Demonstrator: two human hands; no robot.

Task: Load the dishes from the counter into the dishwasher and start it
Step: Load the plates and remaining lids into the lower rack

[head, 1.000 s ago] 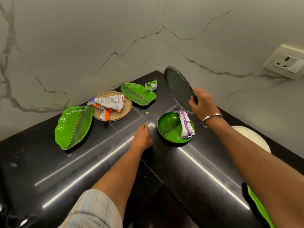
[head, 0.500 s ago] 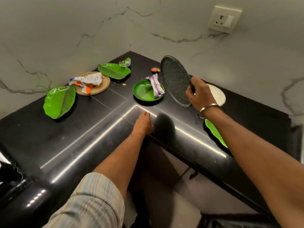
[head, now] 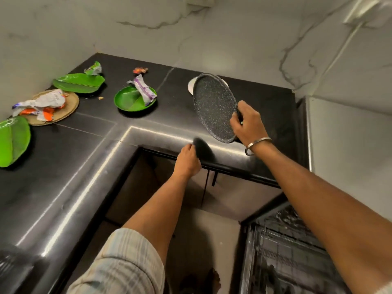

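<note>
My right hand [head: 248, 124] grips a dark speckled round plate [head: 213, 107] by its right rim, tilted on edge above the black counter [head: 84, 155]. My left hand [head: 187, 160] rests on the counter's front edge with its fingers curled over it. A round green bowl [head: 130, 100] with a purple wrapper [head: 145, 90] in it sits on the counter. Two green leaf plates [head: 78, 82] [head: 12, 141] and a tan round plate [head: 70, 105] covered with wrappers lie to the left. A white plate [head: 192, 85] shows behind the speckled one. The open dishwasher rack [head: 286, 251] is at the lower right.
Small wrappers [head: 93, 68] [head: 140, 70] lie near the back corner. Marble walls close the counter on two sides. A white appliance side [head: 350, 145] stands to the right. Below the counter are cabinet doors with a dark handle [head: 214, 179].
The view has swung right and down, bringing the dishwasher rack into sight. My right hand has carried the speckled plate rightward along the counter. My left hand slid right along the counter edge.
</note>
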